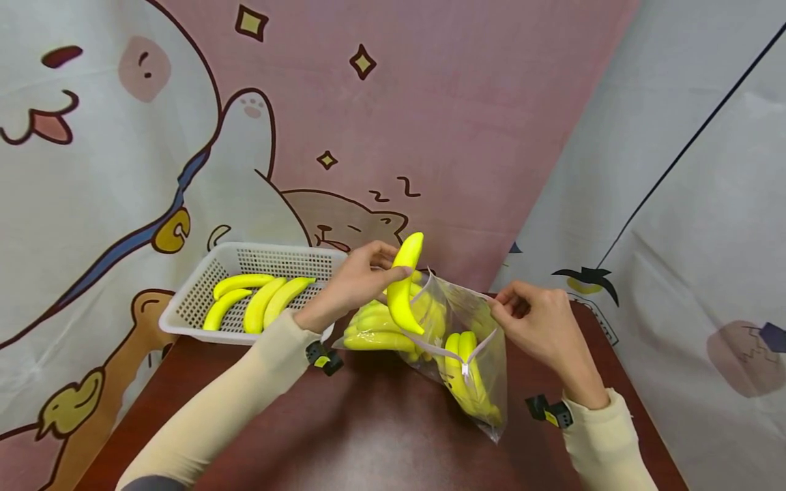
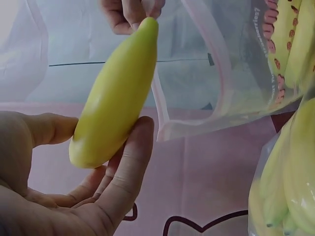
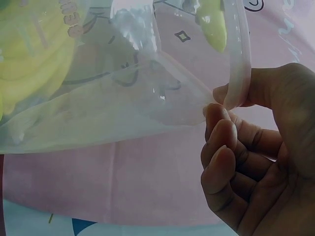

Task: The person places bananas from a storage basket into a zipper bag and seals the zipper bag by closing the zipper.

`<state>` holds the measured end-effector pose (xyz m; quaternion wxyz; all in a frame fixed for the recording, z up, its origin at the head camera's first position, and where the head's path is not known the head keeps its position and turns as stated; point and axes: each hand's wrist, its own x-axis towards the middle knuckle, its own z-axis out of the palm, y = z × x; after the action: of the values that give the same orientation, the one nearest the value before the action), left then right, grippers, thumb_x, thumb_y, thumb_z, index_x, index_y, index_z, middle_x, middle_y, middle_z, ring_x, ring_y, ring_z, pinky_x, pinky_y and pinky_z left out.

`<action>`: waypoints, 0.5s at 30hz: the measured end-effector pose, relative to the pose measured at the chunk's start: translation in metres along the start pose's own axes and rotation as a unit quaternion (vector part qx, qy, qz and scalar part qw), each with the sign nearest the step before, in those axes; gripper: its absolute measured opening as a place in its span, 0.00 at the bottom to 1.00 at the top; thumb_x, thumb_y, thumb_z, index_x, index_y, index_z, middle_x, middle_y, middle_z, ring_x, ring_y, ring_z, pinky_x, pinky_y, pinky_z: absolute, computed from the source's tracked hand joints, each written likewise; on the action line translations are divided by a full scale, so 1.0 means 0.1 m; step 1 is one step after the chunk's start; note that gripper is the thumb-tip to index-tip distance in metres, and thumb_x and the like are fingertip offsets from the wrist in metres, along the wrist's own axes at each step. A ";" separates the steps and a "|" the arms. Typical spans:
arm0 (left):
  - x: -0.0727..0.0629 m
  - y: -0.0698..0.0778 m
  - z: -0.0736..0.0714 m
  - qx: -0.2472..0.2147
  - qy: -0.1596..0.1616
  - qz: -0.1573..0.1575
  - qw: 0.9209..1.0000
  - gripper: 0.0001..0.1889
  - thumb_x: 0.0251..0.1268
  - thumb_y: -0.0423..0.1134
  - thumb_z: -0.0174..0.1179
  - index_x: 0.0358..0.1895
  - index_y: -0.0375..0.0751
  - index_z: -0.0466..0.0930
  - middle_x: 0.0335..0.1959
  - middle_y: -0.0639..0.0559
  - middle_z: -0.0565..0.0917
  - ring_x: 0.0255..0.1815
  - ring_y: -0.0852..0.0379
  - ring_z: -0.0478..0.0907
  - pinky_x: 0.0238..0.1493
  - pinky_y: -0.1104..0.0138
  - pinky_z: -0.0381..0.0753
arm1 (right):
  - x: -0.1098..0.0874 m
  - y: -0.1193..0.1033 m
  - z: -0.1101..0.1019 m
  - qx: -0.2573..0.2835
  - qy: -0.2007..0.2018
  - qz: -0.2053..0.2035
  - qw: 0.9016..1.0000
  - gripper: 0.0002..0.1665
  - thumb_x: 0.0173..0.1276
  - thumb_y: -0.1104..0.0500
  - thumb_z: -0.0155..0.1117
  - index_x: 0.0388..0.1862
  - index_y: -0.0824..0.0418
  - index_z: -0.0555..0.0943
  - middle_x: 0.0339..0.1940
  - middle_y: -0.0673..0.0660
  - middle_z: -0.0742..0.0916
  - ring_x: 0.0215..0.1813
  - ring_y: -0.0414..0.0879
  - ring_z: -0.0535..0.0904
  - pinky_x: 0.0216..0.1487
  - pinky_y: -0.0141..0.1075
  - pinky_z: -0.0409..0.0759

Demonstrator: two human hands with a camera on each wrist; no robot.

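In the head view my left hand [image 1: 368, 273] pinches a yellow banana [image 1: 402, 286] between thumb and fingers, its length upright beside the mouth of a clear zip bag [image 1: 491, 382]. The left wrist view shows that banana [image 2: 115, 98] gripped near one end. My right hand [image 1: 540, 324] pinches a corner of the bag's pale zip rim, and the right wrist view shows thumb and forefinger on the rim [image 3: 238, 64]. The bag's mouth gapes, with bananas [image 1: 460, 354] inside. A white zip slider [image 1: 464, 369] sits on the near rim.
Left of the bag, more bananas [image 1: 381, 339] lie under shiny clear plastic. A white perforated basket [image 1: 178, 317] with several bananas [image 1: 264, 303] stands at the table's back left. The dark red table [image 1: 368, 436] ends at a printed cloth backdrop [image 1: 467, 136].
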<state>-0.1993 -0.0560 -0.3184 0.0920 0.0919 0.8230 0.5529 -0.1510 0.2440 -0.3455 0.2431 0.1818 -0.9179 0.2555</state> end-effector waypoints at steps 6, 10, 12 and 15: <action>0.00 0.02 0.06 0.011 -0.030 -0.005 0.999 0.25 0.67 0.47 0.69 0.62 0.43 0.75 0.55 0.43 0.80 0.44 0.49 0.85 0.36 0.61 0.90 | 0.00 0.00 0.01 -0.001 -0.001 -0.001 1.000 0.08 0.63 0.63 0.69 0.25 0.54 0.83 0.17 0.46 0.80 0.18 0.35 0.72 0.22 0.31 0.72; 0.00 0.03 0.08 0.022 -0.054 -0.020 0.998 0.26 0.66 0.47 0.70 0.61 0.41 0.74 0.54 0.42 0.80 0.41 0.50 0.86 0.34 0.61 0.90 | 0.00 -0.01 0.01 -0.001 -0.001 -0.002 1.000 0.07 0.63 0.63 0.69 0.25 0.55 0.83 0.17 0.46 0.80 0.18 0.35 0.72 0.22 0.31 0.72; -0.01 0.03 0.08 0.021 -0.071 -0.025 0.997 0.27 0.65 0.47 0.71 0.62 0.41 0.73 0.52 0.41 0.81 0.39 0.50 0.86 0.34 0.60 0.90 | 0.00 -0.01 0.01 -0.002 0.000 -0.003 1.000 0.07 0.62 0.63 0.69 0.25 0.55 0.83 0.17 0.46 0.81 0.19 0.35 0.72 0.22 0.31 0.73; -0.01 0.02 0.09 0.026 -0.101 -0.026 0.994 0.27 0.64 0.46 0.71 0.62 0.42 0.73 0.49 0.42 0.83 0.37 0.49 0.86 0.33 0.59 0.90 | 0.00 -0.02 0.02 -0.002 0.001 -0.003 1.000 0.07 0.62 0.62 0.69 0.25 0.55 0.83 0.17 0.47 0.81 0.19 0.35 0.73 0.22 0.31 0.73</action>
<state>-0.1958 -0.0478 -0.3194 0.1868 0.1280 0.8257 0.5167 -0.1513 0.2415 -0.3462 0.2450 0.1834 -0.9178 0.2531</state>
